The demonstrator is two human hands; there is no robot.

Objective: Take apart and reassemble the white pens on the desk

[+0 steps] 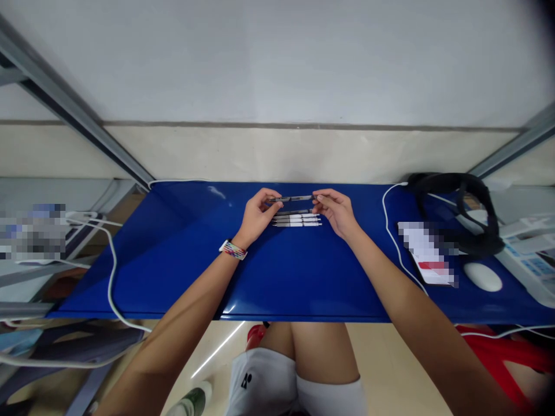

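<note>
- Viewing from my remote station through the head camera: a slim grey-and-black plastic pen [295, 199] is held level, left to right, just beyond a row of slim white-and-black plastic pens [299, 221] at the far middle of a glossy blue table [299, 266].
- Handling, my estimate: light, stiff barrel, smooth and apt to roll or twist if pinched off-centre; not fragile in ordinary use. I would take it near the two ends, as here, with light pressure.
- The row lies close together, roughly parallel to the held pen; one dark pen [295, 213] forms its far edge. Exact count uncertain at this scale.
- Left hand [260, 215]: fingers nearly together, thumb and index pinching the pen's left end; wrist carries a multicoloured woven band [233, 249]. Forearm comes in from the near left, angled inward.
- Right hand [337, 212]: fingers curled, thumb and forefinger closed about the pen's right end; the lower fingers sit near the row's right ends, contact not certain. Forearm slants in from the near right.
- Pose: hands face each other, nearly level, pen bridging them.
- Farther right, well apart: a white oval mouse [483, 277] and a black looped headset strap [488, 214].
</note>
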